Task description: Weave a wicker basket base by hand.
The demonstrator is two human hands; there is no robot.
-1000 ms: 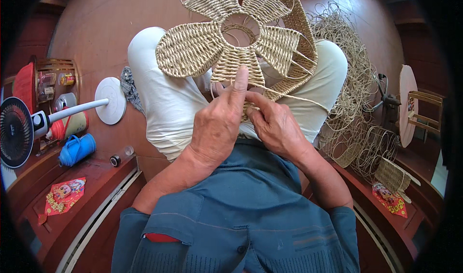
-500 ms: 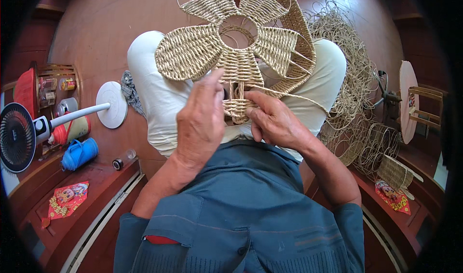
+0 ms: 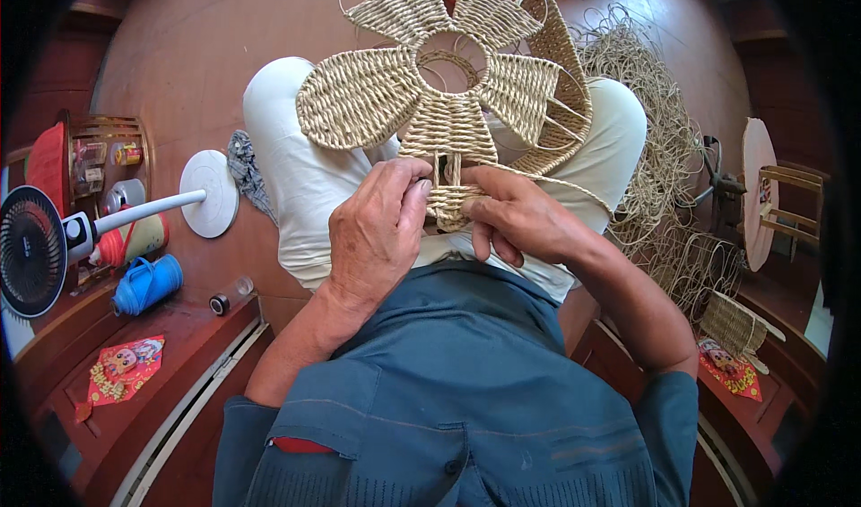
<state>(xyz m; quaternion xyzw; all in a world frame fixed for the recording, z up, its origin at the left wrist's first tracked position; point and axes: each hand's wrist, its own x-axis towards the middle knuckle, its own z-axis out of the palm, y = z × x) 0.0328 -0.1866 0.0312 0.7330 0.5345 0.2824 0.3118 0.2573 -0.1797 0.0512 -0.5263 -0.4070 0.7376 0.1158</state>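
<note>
A flower-shaped straw weaving point(image 3: 359, 99) with a round hole in its middle lies over my lap. Its nearest petal has a gap where bare frame rods show between two woven bands. My left hand point(image 3: 377, 229) is closed at the left edge of this petal, its fingertips at the gap. From the other side my right hand point(image 3: 520, 213) pinches the petal's right edge between thumb and forefinger, the other fingers curled below. A twisted straw cord point(image 3: 574, 184) runs off to the right from the gap. What lies under my fingertips is hidden.
Behind the flower is a curved woven basket point(image 3: 574, 104). A large tangle of loose cord point(image 3: 641, 121) lies on the floor at right, near a round-topped stool point(image 3: 758, 193). On the left are a fan point(image 3: 34, 251), a blue thermos jug point(image 3: 148, 285) and a red paper point(image 3: 126, 370).
My left hand has come down from above the petal, its fingers curling in at the edge. The flower has shifted slightly right. My right elbow has moved outward.
</note>
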